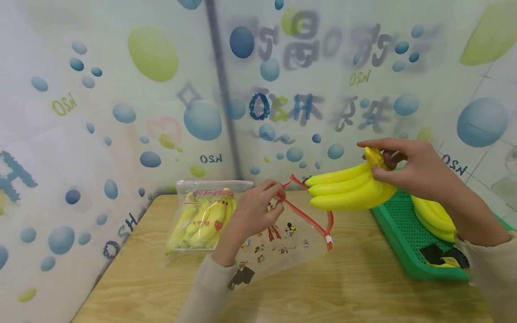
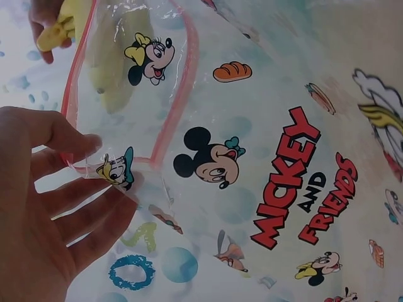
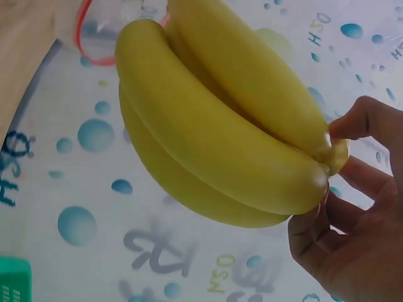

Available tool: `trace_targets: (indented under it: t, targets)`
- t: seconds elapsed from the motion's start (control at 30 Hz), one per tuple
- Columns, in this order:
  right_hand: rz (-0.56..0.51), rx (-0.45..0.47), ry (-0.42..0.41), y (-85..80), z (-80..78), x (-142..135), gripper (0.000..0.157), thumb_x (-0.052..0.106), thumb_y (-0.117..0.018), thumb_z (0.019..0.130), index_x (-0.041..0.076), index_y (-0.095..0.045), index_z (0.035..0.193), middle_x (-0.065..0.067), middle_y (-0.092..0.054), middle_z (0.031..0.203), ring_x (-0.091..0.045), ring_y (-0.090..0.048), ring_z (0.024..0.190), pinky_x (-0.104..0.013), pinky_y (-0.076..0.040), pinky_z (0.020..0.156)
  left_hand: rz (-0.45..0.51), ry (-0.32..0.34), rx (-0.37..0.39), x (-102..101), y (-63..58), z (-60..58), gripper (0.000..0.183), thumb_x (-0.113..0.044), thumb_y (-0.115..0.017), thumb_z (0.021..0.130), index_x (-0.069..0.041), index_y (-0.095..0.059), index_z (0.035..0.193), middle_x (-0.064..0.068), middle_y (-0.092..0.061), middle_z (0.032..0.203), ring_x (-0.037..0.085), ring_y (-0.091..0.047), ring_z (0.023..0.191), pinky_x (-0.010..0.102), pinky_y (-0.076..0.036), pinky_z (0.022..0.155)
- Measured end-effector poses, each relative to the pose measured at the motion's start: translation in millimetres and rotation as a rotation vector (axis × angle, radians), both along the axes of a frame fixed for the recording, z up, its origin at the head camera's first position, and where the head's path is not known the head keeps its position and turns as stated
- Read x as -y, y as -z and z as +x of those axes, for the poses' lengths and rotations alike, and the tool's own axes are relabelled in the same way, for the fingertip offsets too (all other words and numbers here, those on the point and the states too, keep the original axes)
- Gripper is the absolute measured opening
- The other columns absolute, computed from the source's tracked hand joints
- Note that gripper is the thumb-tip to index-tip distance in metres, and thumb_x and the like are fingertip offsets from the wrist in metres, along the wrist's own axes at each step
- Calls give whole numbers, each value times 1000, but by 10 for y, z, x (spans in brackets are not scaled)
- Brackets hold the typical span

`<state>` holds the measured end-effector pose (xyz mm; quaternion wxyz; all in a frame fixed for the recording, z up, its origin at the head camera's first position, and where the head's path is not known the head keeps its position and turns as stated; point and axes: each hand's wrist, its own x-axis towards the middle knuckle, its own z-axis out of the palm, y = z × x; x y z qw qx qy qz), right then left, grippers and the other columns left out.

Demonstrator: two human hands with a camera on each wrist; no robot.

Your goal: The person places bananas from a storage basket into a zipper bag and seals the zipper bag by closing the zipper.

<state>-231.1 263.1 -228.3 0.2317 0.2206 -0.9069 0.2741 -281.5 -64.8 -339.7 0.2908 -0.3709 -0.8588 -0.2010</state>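
My right hand grips a bunch of yellow bananas by its stem, the tips pointing left. In the right wrist view, thumb and fingers close round the stem end of the bananas. My left hand pinches the red-edged rim of a clear zip bag printed with cartoon figures. The bag's mouth stands open, and the banana tips are beside and just above it. In the left wrist view, thumb and fingertips hold the bag's corner.
A second zip bag with bananas inside lies at the back left of the wooden table. On the right a green basket holds more bananas. A patterned curtain hangs behind the table.
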Motion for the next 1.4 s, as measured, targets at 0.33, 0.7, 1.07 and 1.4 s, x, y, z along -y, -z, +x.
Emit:
trace_targets:
  t: [0.33, 0.7, 1.07, 1.4]
  targets:
    - [40, -81, -147, 231, 45, 280, 56, 4, -73, 79, 27, -61, 129, 8, -61, 97, -6, -48, 73, -20, -42, 64, 12, 3, 0, -19, 2, 18, 11, -18, -54, 88, -20, -62, 96, -9, -60, 104, 8, -54, 67, 17, -36, 52]
    - [-41, -45, -210, 556, -32, 511, 54, 5, -73, 81, 28, -61, 129, 10, -62, 94, -7, -48, 73, -23, -44, 62, -1, 9, -3, -58, 50, 29, 9, -21, -55, 91, -20, -62, 97, -8, -61, 103, 4, -49, 62, 15, -35, 50]
    - [-138, 32, -281, 782, -97, 608, 42, 14, -71, 87, 29, -62, 125, 12, -66, 106, -6, -51, 74, -24, -46, 63, -6, 14, -31, -80, 75, 1, 9, -22, -59, 95, -19, -63, 103, -7, -61, 101, 5, -54, 71, 15, -46, 64]
    - [-107, -6, -280, 832, -172, 676, 42, 16, -75, 84, 23, -65, 124, 7, -68, 114, -4, -57, 91, -27, -48, 72, -8, -22, -2, -71, 45, -23, 11, -22, -60, 95, -18, -63, 105, -6, -60, 101, 5, -52, 72, 15, -47, 64]
